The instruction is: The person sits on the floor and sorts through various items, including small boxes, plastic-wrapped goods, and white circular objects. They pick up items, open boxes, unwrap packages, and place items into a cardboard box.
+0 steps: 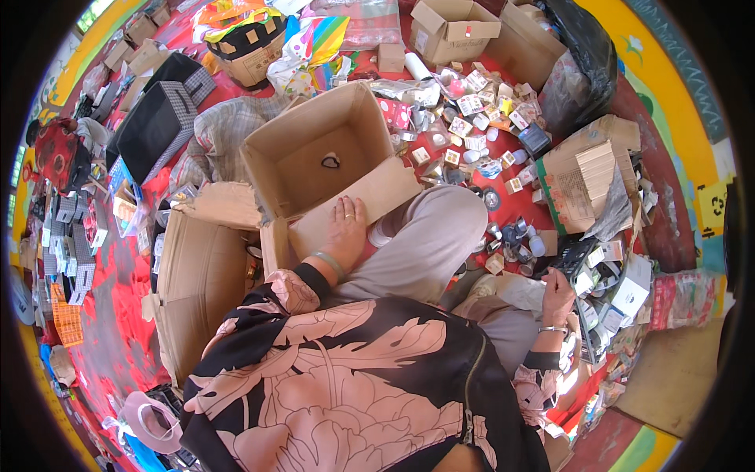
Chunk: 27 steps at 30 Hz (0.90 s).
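Observation:
My left hand [346, 236] lies flat, fingers stretched, on the near flap [385, 191] of an opened cardboard box [314, 145]. The box tilts toward me, and a small dark-and-white ring-shaped thing [330, 160] sits inside it. Over on the right, my right hand [557, 296] is closed, its fingers curled together; what they hold, if anything, is hidden. It is beside a black crate [572, 258] filled with small white boxes [632, 288] and jars. Pale, see-through plastic [522, 294] lies just left of that hand, over my leg.
Many small boxes and jars [480, 118] are scattered on the red floor ahead. Another cardboard box [206, 287] stands at my left, and a torn carton [588, 173] at the right. Further off are a black bin [153, 130], an open carton [454, 31] and a black plastic bag [582, 67].

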Motion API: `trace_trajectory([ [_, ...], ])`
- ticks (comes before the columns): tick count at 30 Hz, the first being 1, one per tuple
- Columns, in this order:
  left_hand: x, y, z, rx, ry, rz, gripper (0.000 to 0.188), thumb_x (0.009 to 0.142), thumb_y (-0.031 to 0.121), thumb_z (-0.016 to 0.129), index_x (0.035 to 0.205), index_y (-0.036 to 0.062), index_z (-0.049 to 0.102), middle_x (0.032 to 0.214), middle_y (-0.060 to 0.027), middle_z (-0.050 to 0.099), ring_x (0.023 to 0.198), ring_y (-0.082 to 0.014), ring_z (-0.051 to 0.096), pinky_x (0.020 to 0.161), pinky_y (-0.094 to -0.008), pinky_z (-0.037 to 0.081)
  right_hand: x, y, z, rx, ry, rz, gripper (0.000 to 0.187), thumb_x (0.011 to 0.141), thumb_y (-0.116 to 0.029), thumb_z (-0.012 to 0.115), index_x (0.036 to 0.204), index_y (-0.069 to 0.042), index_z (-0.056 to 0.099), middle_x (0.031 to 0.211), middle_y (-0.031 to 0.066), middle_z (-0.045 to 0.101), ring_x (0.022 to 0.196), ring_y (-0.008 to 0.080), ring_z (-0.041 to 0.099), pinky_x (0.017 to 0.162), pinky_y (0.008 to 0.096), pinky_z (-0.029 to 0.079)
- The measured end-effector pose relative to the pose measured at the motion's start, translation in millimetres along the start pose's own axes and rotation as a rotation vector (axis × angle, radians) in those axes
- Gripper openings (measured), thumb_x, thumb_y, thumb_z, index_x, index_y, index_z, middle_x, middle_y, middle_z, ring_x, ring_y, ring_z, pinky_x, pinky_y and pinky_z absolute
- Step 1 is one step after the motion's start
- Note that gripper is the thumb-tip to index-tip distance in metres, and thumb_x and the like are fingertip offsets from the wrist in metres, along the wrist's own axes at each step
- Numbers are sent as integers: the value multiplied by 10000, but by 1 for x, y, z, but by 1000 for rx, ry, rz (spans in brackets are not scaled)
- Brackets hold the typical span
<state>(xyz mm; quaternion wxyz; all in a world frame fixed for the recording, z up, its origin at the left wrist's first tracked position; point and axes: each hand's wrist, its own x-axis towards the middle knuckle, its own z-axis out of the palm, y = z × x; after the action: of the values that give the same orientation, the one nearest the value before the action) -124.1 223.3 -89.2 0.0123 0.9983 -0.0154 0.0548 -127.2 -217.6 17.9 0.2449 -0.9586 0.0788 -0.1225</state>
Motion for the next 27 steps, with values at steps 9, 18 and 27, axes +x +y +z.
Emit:
trace_trajectory([
  [9,-5,9,-18,-138,-189,66,503,853,149,379,1295,-89,334,1303,-332,368,1240,-412,372,1032,-425,303,-3,14,-5,17,-14,79,208,866,-150,509,939,-33,665,690,96,664,637,174,639,617,295,486],
  [18,-12,2,-19,-174,-62,67,443,851,180,415,1219,-66,432,1213,-306,467,1139,-389,478,971,-408,373,-1,14,2,31,-37,46,205,866,-155,523,906,-19,670,671,96,660,611,168,627,607,299,482],
  [27,128,-94,-21,-1101,-1086,-274,303,859,267,516,1014,9,548,818,-164,651,737,-281,651,668,-329,544,6,1,5,17,-105,113,212,869,-161,517,932,-17,661,691,121,660,629,180,633,626,299,481],
])
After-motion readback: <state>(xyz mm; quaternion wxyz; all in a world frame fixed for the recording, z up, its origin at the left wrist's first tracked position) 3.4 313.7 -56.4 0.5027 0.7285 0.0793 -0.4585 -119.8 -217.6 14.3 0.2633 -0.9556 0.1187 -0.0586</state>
